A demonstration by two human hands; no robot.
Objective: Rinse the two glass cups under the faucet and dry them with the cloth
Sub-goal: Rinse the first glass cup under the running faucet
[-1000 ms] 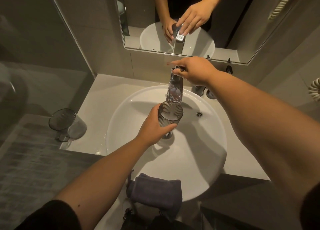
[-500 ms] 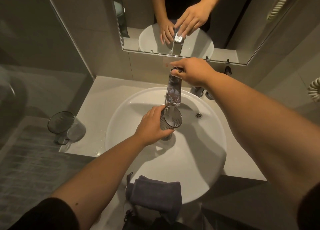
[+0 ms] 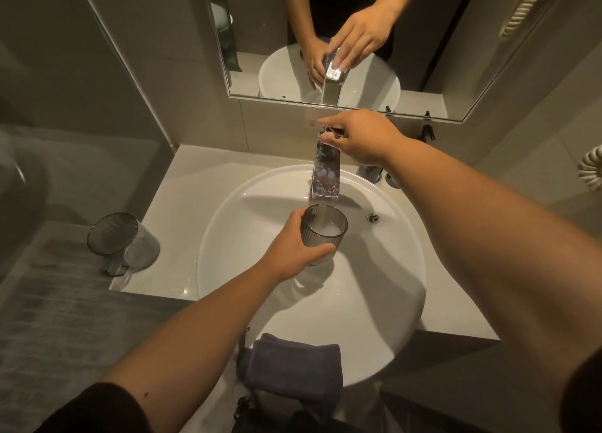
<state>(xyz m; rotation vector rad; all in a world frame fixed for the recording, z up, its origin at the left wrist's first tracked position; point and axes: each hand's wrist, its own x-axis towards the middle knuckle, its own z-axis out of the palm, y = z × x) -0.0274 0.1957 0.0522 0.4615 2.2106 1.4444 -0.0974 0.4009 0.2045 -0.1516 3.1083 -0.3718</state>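
Observation:
My left hand (image 3: 293, 243) grips a ribbed grey glass cup (image 3: 324, 229) upright over the white round sink (image 3: 374, 302), right below the chrome faucet (image 3: 325, 175). Water runs from the spout into the cup, which is part full and foamy. My right hand (image 3: 361, 139) rests on the faucet handle at the back, fingers closed on it. The second glass cup (image 3: 122, 240) stands on the counter left of the sink. A dark grey cloth (image 3: 293, 364) is draped over the sink's near rim.
A mirror (image 3: 456, 58) hangs on the wall behind the faucet and reflects both hands. The pale counter (image 3: 182, 188) surrounds the basin. Two small dark-topped items (image 3: 426, 133) stand behind my right forearm. A coiled white cord (image 3: 591, 172) hangs at the far right.
The cup was tilted on its side half a second ago; now it is upright again under the spout and water is running into it. My right hand stays on the handle.

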